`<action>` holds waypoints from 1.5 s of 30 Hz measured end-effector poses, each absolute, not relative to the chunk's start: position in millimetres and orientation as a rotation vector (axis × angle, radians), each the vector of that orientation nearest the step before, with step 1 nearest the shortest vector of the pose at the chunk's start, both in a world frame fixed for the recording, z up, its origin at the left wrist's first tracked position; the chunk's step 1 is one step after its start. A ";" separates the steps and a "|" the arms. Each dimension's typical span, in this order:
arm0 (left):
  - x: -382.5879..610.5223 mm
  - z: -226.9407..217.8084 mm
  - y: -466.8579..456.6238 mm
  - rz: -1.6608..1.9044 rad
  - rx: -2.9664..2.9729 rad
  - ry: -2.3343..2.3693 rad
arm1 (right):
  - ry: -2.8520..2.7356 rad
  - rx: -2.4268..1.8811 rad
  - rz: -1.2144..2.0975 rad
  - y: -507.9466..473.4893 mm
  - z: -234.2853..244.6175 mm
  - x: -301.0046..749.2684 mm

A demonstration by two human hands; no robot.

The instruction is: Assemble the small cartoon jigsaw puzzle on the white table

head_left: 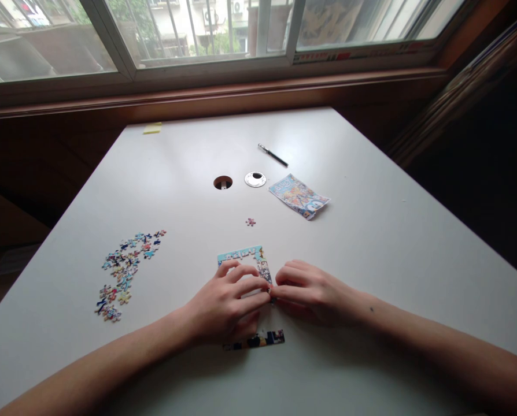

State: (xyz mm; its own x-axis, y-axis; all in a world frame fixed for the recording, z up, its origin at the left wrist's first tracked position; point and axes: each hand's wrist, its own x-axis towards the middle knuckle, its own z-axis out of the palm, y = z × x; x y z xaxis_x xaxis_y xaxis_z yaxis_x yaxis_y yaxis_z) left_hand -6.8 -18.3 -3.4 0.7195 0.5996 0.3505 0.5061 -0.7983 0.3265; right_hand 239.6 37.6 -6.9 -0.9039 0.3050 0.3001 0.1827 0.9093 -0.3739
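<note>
A partly joined jigsaw puzzle border (240, 253) lies in front of me, light blue along its top strip and many-coloured down its right side. My left hand (232, 297) rests over it with fingers apart and slightly bent, the fingertips touching the right side; its thumb is hidden. From the right, my right hand (313, 290) meets those fingertips, thumb and index finger closed on a small reddish puzzle piece (270, 288), mostly covered. Nearer to me is a separate dark bottom strip (265, 339) of joined pieces, partly behind my left hand.
Several loose puzzle pieces (126, 268) are spread at the left. A single pink piece (250, 222) lies beyond the border. Farther back are a crumpled picture sheet (299, 196), a pen (273, 155), a round metallic cover (255, 179) and a cable hole (222, 182) in the white table (380, 231).
</note>
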 end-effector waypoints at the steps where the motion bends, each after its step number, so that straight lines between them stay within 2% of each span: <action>1: -6.8 -3.3 -18.3 0.660 2.715 0.884 | -2.719 -0.358 0.483 37.5 -6.7 239.7; 22: -7.3 -3.1 -19.8 0.611 2.693 0.903 | -2.830 -0.312 0.357 39.9 4.2 240.6; 33: -20.9 18.7 -12.2 0.630 2.465 1.020 | -2.701 -0.316 0.689 48.4 0.9 240.8; 40: -54.2 13.8 -27.9 0.376 2.514 1.274 | -2.712 -0.398 0.583 46.2 1.4 240.6; 45: -64.6 3.7 -38.5 0.390 2.514 1.329 | -2.706 -0.377 0.558 46.8 -2.6 239.4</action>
State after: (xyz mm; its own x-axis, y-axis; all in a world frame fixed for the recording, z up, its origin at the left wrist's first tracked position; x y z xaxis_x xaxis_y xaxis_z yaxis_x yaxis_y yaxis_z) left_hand -64.6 -38.5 3.7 0.5426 0.8328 0.1099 0.7599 -0.5424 0.3582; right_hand 239.4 46.8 -2.6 -0.9029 0.3237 0.2829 0.1855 0.8870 -0.4230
